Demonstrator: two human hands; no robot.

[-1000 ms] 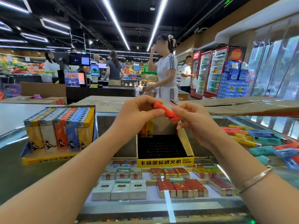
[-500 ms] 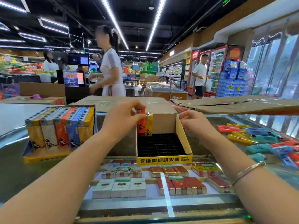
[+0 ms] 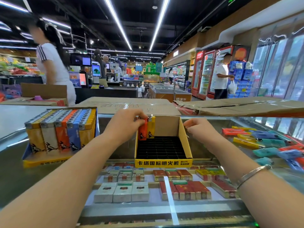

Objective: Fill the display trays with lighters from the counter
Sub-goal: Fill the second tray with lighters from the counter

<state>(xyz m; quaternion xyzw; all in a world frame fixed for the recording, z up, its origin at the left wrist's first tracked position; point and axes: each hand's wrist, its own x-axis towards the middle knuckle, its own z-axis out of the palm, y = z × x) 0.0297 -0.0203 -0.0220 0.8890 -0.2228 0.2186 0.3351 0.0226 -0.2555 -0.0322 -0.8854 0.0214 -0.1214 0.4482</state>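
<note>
Pinching slim orange lighter point(image 3: 142, 131) upright in gridded cardboard tray point(image 3: 185, 137), left hand point(image 3: 125, 125); right hand point(image 3: 198, 127) seemingly loose, empty.

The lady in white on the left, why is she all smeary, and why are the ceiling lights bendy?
Head view: the person in white is walking, so she smears; the ceiling lights splay because the wide lens bends edges; the orange lighter and yellow tray near the middle stay sharp.

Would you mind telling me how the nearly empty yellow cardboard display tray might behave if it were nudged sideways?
The yellow cardboard display tray probably slides easily, since it sits on a smooth glass counter. It looks light: only an orange lighter and a yellow lighter stand in it. With both at its back edge, it may tip rearward.
</note>
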